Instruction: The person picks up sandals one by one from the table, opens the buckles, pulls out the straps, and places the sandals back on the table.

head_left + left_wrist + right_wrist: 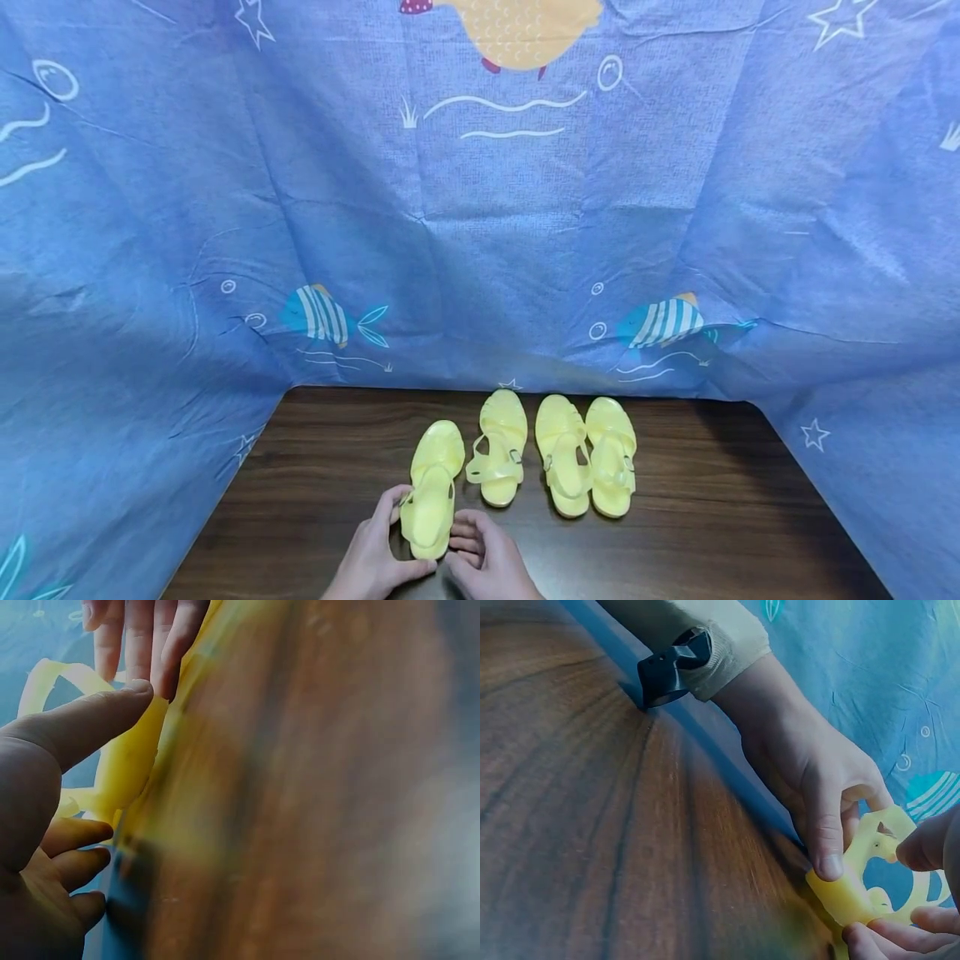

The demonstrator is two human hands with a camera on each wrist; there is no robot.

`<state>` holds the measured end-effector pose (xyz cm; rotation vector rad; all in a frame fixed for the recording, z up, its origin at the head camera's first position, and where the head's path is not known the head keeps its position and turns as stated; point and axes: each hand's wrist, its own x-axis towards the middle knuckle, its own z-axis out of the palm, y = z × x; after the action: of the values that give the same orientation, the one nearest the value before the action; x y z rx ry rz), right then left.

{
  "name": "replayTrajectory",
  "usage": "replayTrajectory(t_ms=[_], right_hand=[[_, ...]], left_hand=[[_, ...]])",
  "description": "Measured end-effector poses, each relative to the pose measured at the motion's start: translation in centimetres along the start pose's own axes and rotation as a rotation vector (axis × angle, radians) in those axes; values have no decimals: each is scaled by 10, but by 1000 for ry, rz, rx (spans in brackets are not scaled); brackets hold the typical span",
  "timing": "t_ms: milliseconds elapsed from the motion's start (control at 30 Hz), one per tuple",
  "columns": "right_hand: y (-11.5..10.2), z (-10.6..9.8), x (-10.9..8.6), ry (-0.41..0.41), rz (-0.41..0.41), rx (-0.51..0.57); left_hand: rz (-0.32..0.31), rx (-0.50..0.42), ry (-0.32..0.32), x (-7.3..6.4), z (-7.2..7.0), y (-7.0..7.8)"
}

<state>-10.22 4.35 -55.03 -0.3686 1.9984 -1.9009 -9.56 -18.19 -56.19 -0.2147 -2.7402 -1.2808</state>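
A yellow strappy jelly sandal (431,508) lies near the table's front, its heel toward me. My left hand (378,542) grips it around the heel, with the thumb at the back and the fingers along its left side. On the right side of the heel is my right hand (487,554), palm facing the sandal and fingertips at its edge. The left wrist view shows the left thumb (112,712) over the yellow heel (131,757), with the right hand's fingers (139,637) stretched down close to it. In the right wrist view, the left hand (817,787) holds the heel (840,896).
To the right, a yellow sandal (504,417) with its strap sticking out stands alone. Farther right, two more yellow sandals, one (558,425) and another (609,425), lie side by side. A blue fish-printed cloth (480,275) hangs behind the dark wooden table (712,517).
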Motion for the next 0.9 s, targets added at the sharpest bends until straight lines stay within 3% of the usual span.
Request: replayTrajectory(t_ms=[200,500,700,900], right_hand=[[0,1,-7,-67,0,16],[-1,5,-17,-80,40,30],[2,5,-17,-74,46,6],[-3,-3,-13,-49,-10,-96]], left_hand=[[51,-12,-9,-11,-3,-1],[51,-86,-148,-18,-14,-5],[150,-44,-144,-19,-17,-9],[203,-74,-260,-13,-36,-10]])
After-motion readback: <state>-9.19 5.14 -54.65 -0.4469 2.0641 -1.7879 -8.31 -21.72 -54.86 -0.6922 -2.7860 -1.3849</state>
